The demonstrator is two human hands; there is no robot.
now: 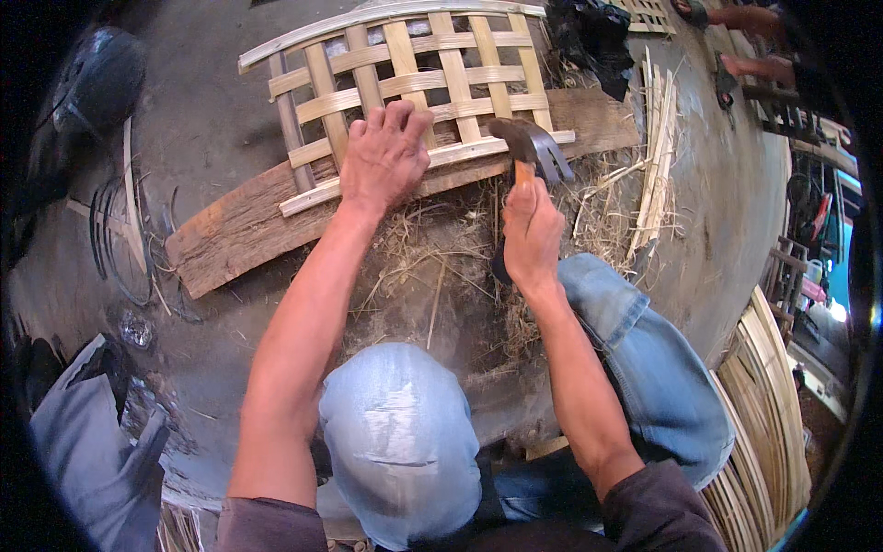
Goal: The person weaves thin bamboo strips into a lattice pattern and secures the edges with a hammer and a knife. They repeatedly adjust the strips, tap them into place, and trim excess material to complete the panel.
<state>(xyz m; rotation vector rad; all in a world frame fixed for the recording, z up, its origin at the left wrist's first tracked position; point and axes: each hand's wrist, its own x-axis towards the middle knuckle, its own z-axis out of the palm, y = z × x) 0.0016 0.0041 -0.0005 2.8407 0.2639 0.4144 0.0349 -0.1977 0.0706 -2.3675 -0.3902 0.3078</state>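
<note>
A woven bamboo panel (402, 55) of pale crossing slats, with a straight strip along its near and far edges, rests partly on a rough wooden plank (239, 225). My left hand (386, 156) presses down on the panel's near edge, its fingers curled over the slats; whether a small nail is pinched there is hidden. A claw hammer (536, 152) with an orange handle is gripped in my right hand (532, 235), close below its head. The hammer's head hangs over the near strip toward the panel's right end, its claws pointing right.
Loose bamboo strips (655, 152) and shavings (423, 244) lie on the floor to the right and near side. A black plastic bag (593, 41) sits behind. Coiled strips (115, 244) are left, a bamboo stack (773, 396) right. Another person's foot (750, 66) shows far right.
</note>
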